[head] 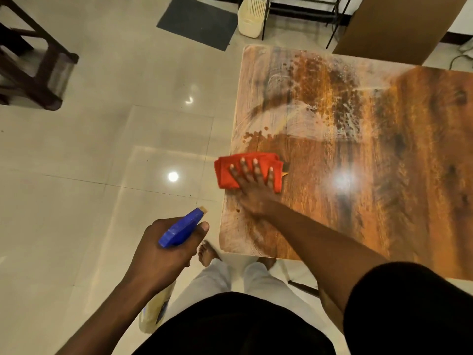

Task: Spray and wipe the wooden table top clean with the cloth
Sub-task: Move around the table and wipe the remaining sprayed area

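Off the table's (384, 201) near-left corner, your left hand (163, 249) is closed around the neck of one spray bottle (181, 228); expect a light, rigid load, best held at the neck with a finger free for the trigger. On the table near its left edge, your right hand (252, 184) lies flat, fingers spread, pressing one cloth (227, 172). It looks soft and foldable; keep the palm centred so it will not bunch. Beyond the cloth, droplets and streaks remain.
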`<state>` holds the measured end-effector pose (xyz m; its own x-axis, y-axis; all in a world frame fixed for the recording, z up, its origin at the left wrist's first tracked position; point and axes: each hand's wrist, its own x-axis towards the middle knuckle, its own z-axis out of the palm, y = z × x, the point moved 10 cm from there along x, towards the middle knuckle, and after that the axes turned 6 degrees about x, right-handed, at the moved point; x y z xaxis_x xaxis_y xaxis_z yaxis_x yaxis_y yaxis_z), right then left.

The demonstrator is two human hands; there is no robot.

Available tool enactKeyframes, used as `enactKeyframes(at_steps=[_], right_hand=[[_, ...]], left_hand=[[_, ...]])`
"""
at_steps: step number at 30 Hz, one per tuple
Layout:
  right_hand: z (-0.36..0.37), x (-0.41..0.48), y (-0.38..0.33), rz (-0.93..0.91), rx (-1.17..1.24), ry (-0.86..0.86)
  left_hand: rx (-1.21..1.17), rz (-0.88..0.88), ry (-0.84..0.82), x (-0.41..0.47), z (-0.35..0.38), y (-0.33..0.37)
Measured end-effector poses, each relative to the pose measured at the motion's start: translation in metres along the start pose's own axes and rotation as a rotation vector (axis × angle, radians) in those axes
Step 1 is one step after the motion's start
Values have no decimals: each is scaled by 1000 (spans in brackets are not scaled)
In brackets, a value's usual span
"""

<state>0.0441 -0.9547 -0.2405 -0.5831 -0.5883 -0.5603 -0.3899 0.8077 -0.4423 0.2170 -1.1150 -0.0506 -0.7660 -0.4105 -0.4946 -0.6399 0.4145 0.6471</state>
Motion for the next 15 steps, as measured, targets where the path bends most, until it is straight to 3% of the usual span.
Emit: enactKeyframes(at_steps=[5, 8, 12, 15], right_hand=[[95, -78, -48, -232, -186, -4], [120, -133, -34, -277, -191, 17], [110, -184, 32, -173, -224, 37], [75, -198, 105, 70, -195, 27]], left_hand=[[33, 11, -15, 8, -10, -10], [21, -13, -25, 11, -4, -9], [7, -19, -63, 14, 7, -6], [-2, -41, -87, 15, 12, -7]])
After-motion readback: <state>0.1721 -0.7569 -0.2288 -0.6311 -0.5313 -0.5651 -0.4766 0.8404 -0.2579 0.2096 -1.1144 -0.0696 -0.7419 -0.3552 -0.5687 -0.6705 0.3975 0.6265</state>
